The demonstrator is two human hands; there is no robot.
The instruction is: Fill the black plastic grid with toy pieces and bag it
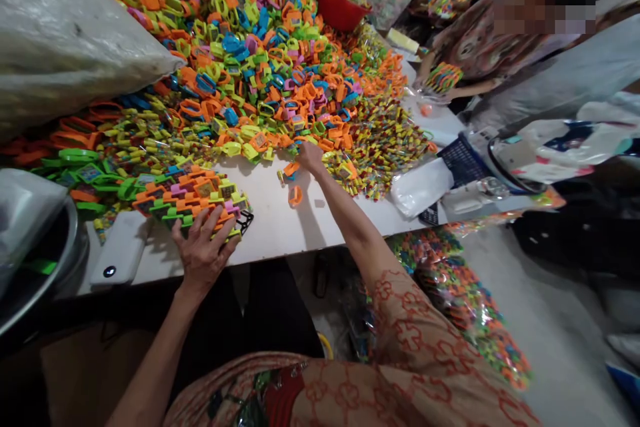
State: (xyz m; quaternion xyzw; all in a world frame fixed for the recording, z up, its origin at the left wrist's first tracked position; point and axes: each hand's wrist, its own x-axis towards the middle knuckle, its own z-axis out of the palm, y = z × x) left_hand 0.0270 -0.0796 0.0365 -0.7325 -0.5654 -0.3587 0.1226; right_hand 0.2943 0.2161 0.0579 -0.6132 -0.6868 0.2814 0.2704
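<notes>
My left hand (205, 243) lies with spread fingers on the near side of a block of stacked plastic toy watches (193, 190), in orange, green, yellow and pink rows. A black openwork piece (245, 221) sticks out at the block's right end. At the near edge of a big heap of loose toy watches (240, 47), my right hand (311, 157) is curled with its back toward me. What its fingers hold, if anything, is hidden. Just below it on the white table lies an orange toy watch (295, 196), apart from the heap.
Small yellow wrapped pieces (385, 140) lie beside the heap. A white power bank (120, 250) and metal basin (75, 247) are left, white plastic bags (423, 187) and a blue basket (463, 160) right. Across the table, another person's hand (447, 90) holds a similar block.
</notes>
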